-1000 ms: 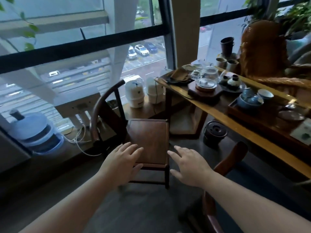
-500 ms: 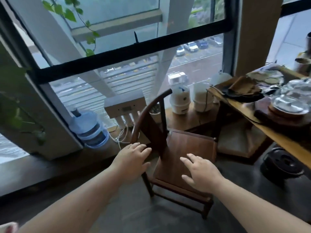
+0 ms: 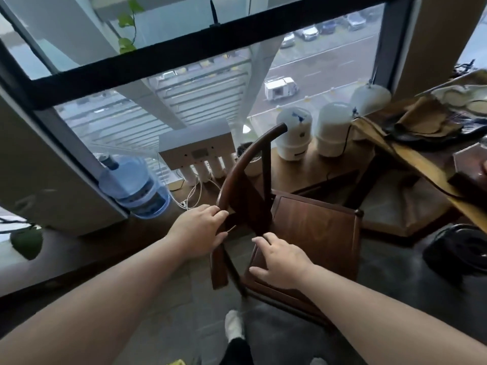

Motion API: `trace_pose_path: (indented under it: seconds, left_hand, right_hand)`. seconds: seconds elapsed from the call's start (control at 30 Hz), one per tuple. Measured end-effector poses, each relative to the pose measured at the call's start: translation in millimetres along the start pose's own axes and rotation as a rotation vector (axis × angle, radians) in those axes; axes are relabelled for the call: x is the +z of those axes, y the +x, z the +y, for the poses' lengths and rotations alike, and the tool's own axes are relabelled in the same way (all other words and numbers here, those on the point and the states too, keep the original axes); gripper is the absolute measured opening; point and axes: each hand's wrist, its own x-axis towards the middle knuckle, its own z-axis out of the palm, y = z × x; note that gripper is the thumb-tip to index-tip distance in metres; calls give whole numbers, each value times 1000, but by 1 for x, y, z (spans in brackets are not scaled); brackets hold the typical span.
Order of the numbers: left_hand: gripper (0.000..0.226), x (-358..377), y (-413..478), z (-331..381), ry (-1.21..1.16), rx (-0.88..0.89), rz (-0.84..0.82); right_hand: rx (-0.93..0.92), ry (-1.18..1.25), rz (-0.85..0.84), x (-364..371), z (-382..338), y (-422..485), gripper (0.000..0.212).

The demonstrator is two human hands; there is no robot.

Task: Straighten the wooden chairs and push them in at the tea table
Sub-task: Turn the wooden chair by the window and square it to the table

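Observation:
A dark wooden chair (image 3: pixel 316 233) with a curved back rail stands on the floor between the window ledge and the tea table (image 3: pixel 421 164), which runs along the right edge. The chair sits at an angle to the table, its seat corner near the table's end. My left hand (image 3: pixel 200 230) has its fingers curled over the near end of the back rail, thumb underneath. My right hand (image 3: pixel 279 259) lies on the near left corner of the seat with its fingers spread, thumb against the seat's edge.
A blue water bottle (image 3: pixel 134 185), a white filter box (image 3: pixel 195 146) with cables, and two white tanks (image 3: pixel 293 135) stand on the low window ledge behind the chair. A black pot (image 3: pixel 458 251) sits on the floor under the table. My socked foot (image 3: pixel 233 327) is below the chair.
The view has swung left and closer to the chair. My left hand moved forward and closed on the back rail; my right hand came down onto the seat corner.

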Motion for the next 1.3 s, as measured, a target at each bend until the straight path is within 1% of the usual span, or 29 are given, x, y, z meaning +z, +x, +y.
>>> trace_pose_path:
  seconds: [0.1, 0.17, 0.27, 0.33, 0.43, 0.5, 0.57, 0.67, 0.7, 0.73, 0.87, 1.0, 1.13, 1.23, 1.3]
  left_hand:
    - [54, 10, 29, -27, 15, 139, -29]
    - [55, 17, 49, -41, 56, 271, -100]
    - [57, 33, 67, -58, 197, 592, -266]
    - [58, 43, 76, -67, 287, 760, -335]
    - [59, 53, 94, -77, 367, 880, -381]
    - [51, 62, 107, -77, 418, 927, -346]
    - [35, 67, 116, -71, 476, 947, -326]
    - [23, 70, 122, -65, 555, 965, -314]
    - [22, 71, 121, -65, 553, 965, -318]
    - [21, 71, 120, -65, 547, 961, -318]
    - [22, 71, 115, -62, 541, 921, -291]
    - [26, 71, 97, -48, 542, 824, -310]
    - [26, 74, 65, -14, 584, 714, -339]
    - [25, 75, 41, 19, 559, 678, -360]
    - [29, 76, 26, 43, 536, 669, -359]
  right_hand:
    - [50, 52, -29, 4, -19, 28, 79]
    - [139, 153, -62, 9, -29, 45, 86]
    - [270, 313, -144, 18, -46, 64, 98]
    - [329, 381, -203, 27, -58, 74, 103]
    - [399, 500, -226, 38, -70, 86, 106]
    - [438, 586, -234, 45, -76, 93, 105]
    - [489, 723, -237, 47, -80, 97, 95]
    - [541, 996, -189, 52, -84, 97, 56]
    - [543, 1044, -175, 53, -86, 96, 49]
    - [541, 1053, -162, 53, -87, 94, 47]
    - [545, 1047, -124, 56, -91, 92, 59]
    - [535, 1019, -133, 61, -89, 82, 68]
    - [501, 948, -149, 73, -82, 46, 65]
    - [486, 896, -162, 78, -72, 7, 61]
    - [485, 855, -187, 81, -63, -20, 59]
